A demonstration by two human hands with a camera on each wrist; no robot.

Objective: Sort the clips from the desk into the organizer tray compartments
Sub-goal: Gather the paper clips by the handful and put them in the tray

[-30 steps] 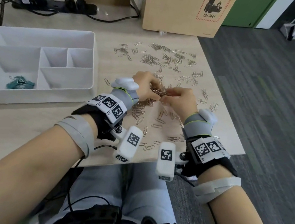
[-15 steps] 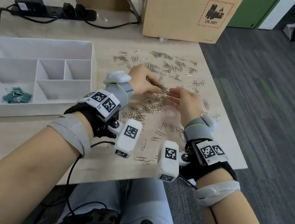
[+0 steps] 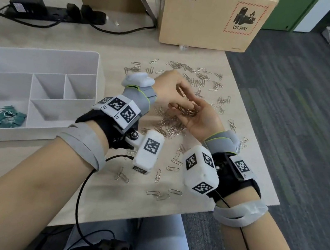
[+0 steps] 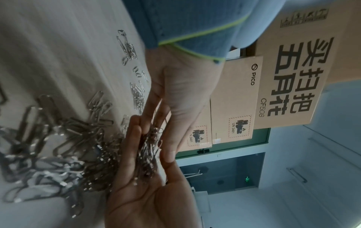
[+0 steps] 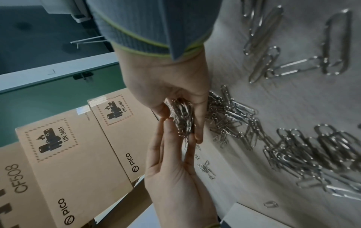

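Many silver paper clips (image 3: 169,123) lie scattered on the wooden desk. My left hand (image 3: 170,86) grips a bunch of paper clips (image 3: 186,111) just above the pile, its fingers curled round the bunch (image 5: 181,117). My right hand (image 3: 202,120) is turned palm up under the bunch, its straight fingers (image 5: 170,138) touching the bunch from below. The white organizer tray (image 3: 41,49) sits to the left of both hands. Its near-left compartment holds several green binder clips (image 3: 8,118); the other compartments show nothing inside.
A PICO cardboard box (image 3: 209,23) stands at the back of the desk. A black power strip (image 3: 54,10) with cables lies at the back left. More loose clips (image 3: 161,194) lie near the front edge. The desk ends just right of my right wrist.
Both hands were gathering clips flat on the desk. Now they have risen with a bunch between them, and my right hand has turned palm up.
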